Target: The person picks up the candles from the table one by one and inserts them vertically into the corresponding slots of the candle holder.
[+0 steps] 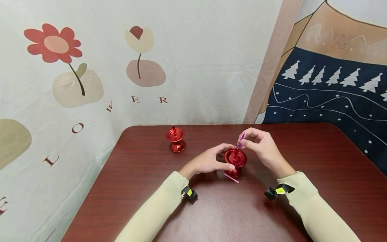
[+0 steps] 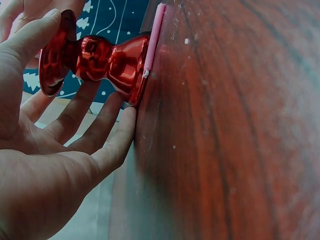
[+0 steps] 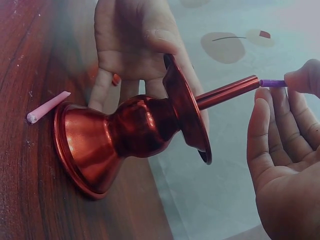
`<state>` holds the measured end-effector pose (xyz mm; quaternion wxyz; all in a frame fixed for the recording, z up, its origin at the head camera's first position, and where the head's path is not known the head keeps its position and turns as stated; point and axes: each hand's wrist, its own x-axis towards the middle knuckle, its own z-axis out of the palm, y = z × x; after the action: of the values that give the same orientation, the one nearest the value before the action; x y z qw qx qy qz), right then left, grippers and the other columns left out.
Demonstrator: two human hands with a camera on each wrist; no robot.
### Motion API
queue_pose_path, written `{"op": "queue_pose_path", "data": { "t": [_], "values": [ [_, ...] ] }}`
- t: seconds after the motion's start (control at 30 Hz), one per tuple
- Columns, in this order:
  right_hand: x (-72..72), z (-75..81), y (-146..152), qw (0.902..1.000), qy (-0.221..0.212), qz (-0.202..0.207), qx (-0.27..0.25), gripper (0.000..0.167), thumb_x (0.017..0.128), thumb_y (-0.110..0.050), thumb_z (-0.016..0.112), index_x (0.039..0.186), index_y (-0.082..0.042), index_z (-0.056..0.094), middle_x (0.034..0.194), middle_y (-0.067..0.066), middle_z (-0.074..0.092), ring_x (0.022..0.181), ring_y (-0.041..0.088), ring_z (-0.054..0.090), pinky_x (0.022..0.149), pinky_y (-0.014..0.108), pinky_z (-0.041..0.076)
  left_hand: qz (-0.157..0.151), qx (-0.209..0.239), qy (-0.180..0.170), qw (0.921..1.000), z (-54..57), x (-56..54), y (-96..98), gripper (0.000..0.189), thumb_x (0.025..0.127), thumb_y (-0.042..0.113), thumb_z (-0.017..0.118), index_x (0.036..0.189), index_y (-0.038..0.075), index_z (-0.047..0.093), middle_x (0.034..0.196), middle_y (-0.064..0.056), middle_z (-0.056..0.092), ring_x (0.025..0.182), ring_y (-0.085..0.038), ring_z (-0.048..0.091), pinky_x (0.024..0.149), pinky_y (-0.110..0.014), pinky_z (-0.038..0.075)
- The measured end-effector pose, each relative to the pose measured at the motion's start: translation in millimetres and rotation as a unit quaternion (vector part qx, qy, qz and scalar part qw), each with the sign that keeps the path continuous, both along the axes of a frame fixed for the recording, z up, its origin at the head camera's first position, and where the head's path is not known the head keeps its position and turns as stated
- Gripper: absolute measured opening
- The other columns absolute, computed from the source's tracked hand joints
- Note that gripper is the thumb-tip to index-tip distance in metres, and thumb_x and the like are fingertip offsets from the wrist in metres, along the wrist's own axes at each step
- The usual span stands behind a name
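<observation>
A shiny red metal candle holder stands upright on the table, with a wide dish and a thin central tube. My left hand holds it by the dish, thumb on the rim and fingers spread behind the stem and base. Between thumb and fingers my right hand pinches a thin purple candle. The candle's lower end is right at the mouth of the tube, in line with it. Lying by the holder's foot is a pink candle.
Another red candle holder stands at the back left of the brown wooden table, with a short reddish stick rising from its dish. Behind the table hangs a printed cloth.
</observation>
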<state>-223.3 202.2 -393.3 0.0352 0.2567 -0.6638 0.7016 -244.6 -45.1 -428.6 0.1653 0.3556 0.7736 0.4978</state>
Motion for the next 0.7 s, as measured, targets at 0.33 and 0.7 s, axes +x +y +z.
{"op": "queue_pose_path", "data": {
  "t": [0.33,0.7],
  "values": [
    [-1.1,-1.0,0.0,0.9999,-0.003,-0.004,0.011,0.009,0.100,0.013,0.068,0.103,0.005,0.071,0.095,0.005,0.077,0.082,0.021,0.072,0.079,0.028,0.064,0.000,-0.010,0.004,0.9999,-0.7,-1.4,-0.2,0.069,0.096,0.024,0.088,0.157,0.017,0.056,0.137,0.004,0.069,0.128,-0.008,0.063,0.111,-0.031,0.051],
    [-1.4,-1.5,0.3,0.9996,0.001,-0.004,0.027,0.012,0.099,0.013,0.068,0.104,0.003,0.072,0.096,0.005,0.076,0.083,0.021,0.070,0.078,0.027,0.064,0.003,-0.008,0.001,1.0000,-1.9,-1.8,-0.4,0.070,0.095,0.025,0.088,0.157,0.019,0.057,0.136,0.007,0.070,0.127,-0.006,0.063,0.112,-0.033,0.051]
  ]
}}
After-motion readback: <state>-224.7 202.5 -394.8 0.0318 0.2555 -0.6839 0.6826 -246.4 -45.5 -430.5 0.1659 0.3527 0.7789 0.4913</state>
